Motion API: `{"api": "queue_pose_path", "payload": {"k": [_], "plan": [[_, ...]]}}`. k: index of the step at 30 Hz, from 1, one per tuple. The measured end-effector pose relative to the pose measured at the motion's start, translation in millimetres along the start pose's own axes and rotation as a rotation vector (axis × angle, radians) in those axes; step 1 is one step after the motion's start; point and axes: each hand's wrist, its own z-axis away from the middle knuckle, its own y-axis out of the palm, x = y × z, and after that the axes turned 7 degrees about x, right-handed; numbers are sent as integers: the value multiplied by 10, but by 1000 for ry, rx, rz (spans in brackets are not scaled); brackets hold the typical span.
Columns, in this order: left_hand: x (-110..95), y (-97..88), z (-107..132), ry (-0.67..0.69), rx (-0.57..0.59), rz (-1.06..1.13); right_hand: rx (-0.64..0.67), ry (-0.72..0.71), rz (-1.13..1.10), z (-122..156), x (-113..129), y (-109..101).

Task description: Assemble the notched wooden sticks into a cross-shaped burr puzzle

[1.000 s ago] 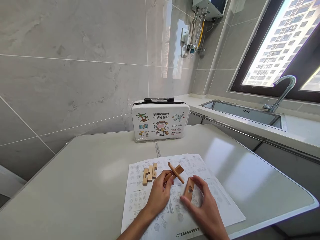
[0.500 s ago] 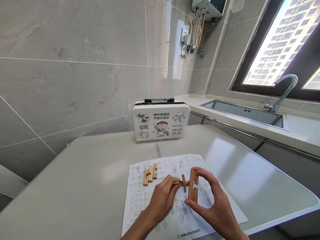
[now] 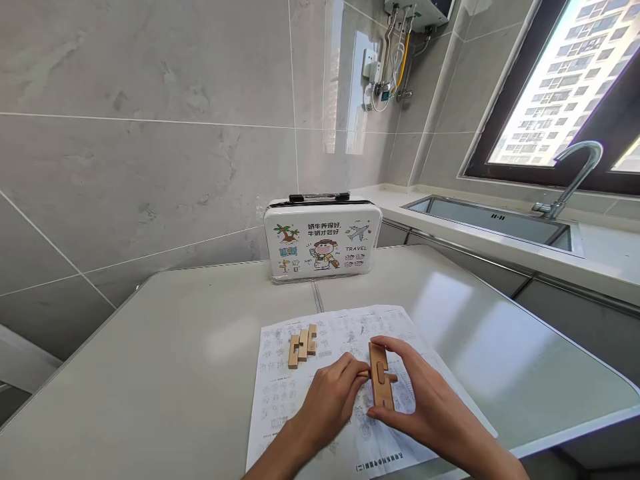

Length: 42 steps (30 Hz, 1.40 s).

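Observation:
My right hand [image 3: 417, 393] grips a notched wooden puzzle piece [image 3: 379, 393] by its two ends, thumb below and fingertips above, holding it upright over the paper. From the left, my left hand [image 3: 333, 393] pinches the end of another wooden piece [image 3: 363, 374], mostly hidden by the fingers. The two pieces meet at the notch, and a short wooden end sticks out on the right side of the upright one. Several more notched wooden pieces [image 3: 303, 345] lie side by side on the printed sheet [image 3: 280, 400], left of my hands.
The sheet, covered in small diagrams, lies on a pale table [image 3: 165, 373]. A white case with cartoon prints [image 3: 323, 243] stands at the back against the tiled wall. To the right are a counter with a sink [image 3: 490, 220] and a faucet [image 3: 575, 177].
The upright piece has shifted left toward my left hand, and the crosspiece that stood apart from it now sits at its notch. The loose pieces lie as before.

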Motion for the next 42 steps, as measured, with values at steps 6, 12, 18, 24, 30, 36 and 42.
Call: {"api": "queue_pose_path", "payload": {"k": [6,12,18,24,30,36,42], "plan": [[-56,-51,25,-30,84,180,86,129,-78,-29,-54,21],[-129,-112,35,-96,144,374,67,156,-290,-77,-171,6],[-81,-65,50,-141,108,413,50,134,-558,-117,-242,85],[-54,-62,50,-168,119,439,-3,156,-669,-132,-185,80],[-94,-113,35,-161,141,440,127,172,-699,-189,-122,-79],[-124,-135,30,-194,71,445,119,206,-829,-236,-48,-130],[-106,-160,35,-193,38,481,124,249,-971,-272,49,-144]]}}
